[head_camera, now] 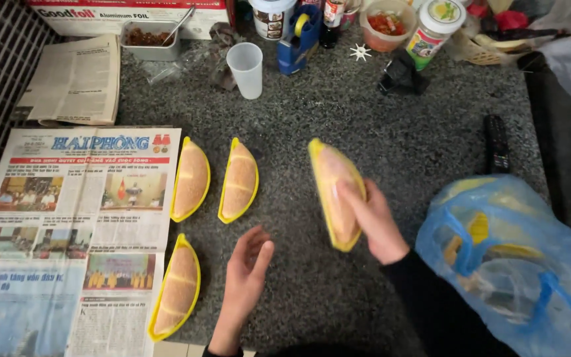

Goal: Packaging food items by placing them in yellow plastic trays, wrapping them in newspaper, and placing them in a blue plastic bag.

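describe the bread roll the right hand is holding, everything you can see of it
The bread roll is an elongated, pale golden, crusty-looking loaf sitting in a thin yellow wrapper that edges its left side and both ends. It lies lengthwise, tilted slightly, over the dark speckled counter, apart from three similar rolls on the left. The right hand grips its lower right part, fingers across the top. Its filling, if any, is hidden.

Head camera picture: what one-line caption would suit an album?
Right hand holds a bread roll in yellow wrap over a granite counter; left hand open beside.

R hand [375, 221] grips bread roll [336, 192] in yellow wrap; L hand [249, 264] open, empty, nearby.
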